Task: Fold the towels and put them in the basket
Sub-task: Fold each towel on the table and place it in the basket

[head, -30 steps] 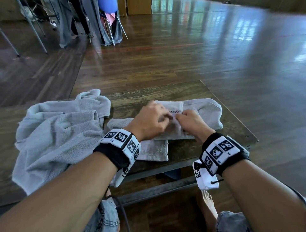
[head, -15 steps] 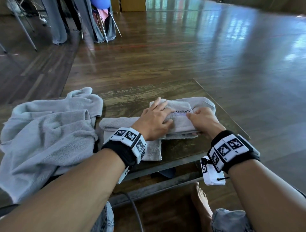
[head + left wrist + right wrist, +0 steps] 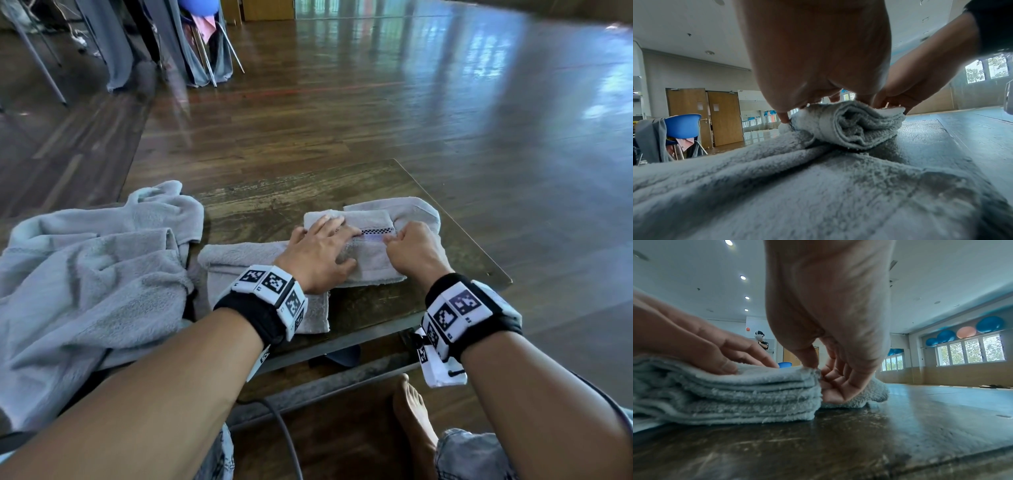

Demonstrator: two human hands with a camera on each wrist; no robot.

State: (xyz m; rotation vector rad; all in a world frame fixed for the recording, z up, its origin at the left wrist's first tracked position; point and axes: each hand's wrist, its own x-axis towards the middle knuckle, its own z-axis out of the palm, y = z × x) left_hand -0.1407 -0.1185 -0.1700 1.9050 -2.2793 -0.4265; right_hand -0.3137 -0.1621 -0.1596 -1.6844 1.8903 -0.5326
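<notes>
Head view: two hands over one wooden worktop [image 3: 274, 192]. Two grey towels counted. Small towel [image 3: 373, 260] folded into a thick stack near the worktop's right end, with one checkered band [image 3: 376, 231] across its top. Left hand [image 3: 318, 260] laid flat on the stack, fingers [image 3: 337, 228] straight and slightly spread, pressing down. Right hand [image 3: 416, 251] just beside it, fingers curled and closed on the stack's right edge. Large towel [image 3: 85, 287] crumpled on the worktop's left end, hanging over the near edge, apart from both hands. One marker band on each wrist, two in all. One bare foot [image 3: 412, 411] on the floor below the worktop. No basket identifiable here.

Left wrist view: left hand [image 3: 818, 53] above the small towel [image 3: 849, 126], fingertips pressed onto the top layer. Right hand [image 3: 920, 78] at the stack's far side, touching it. Loose end of the same towel spread across the foreground. One blue chair [image 3: 682, 125] and two wooden doors [image 3: 705, 116] in the background.

Right wrist view: right hand [image 3: 828, 313] pinching the stack's corner, thumb on top, remaining fingers [image 3: 838, 386] curled against the layered edge. Small towel [image 3: 731, 394] lying on the worktop [image 3: 818, 443], several layers visible. Left hand [image 3: 701, 344] flat on the stack. Five exercise balls [image 3: 966, 331] counted above the windows: four blue, one orange. One person [image 3: 761, 340] standing far off.
</notes>
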